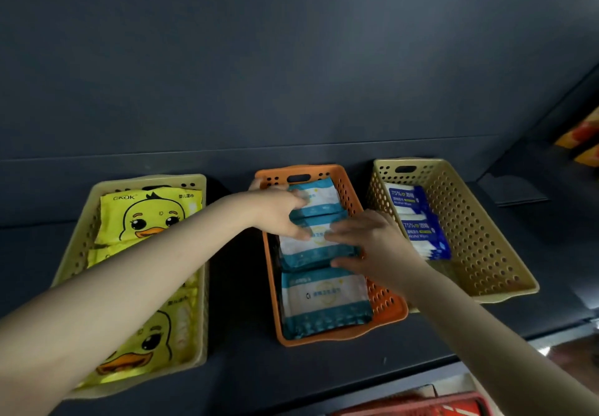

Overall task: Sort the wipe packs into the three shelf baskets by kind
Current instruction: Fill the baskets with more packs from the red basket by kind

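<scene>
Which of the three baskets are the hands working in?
The orange basket, in the middle: left hand and right hand are both on its teal packs. Left basket and right basket are beige.
</scene>
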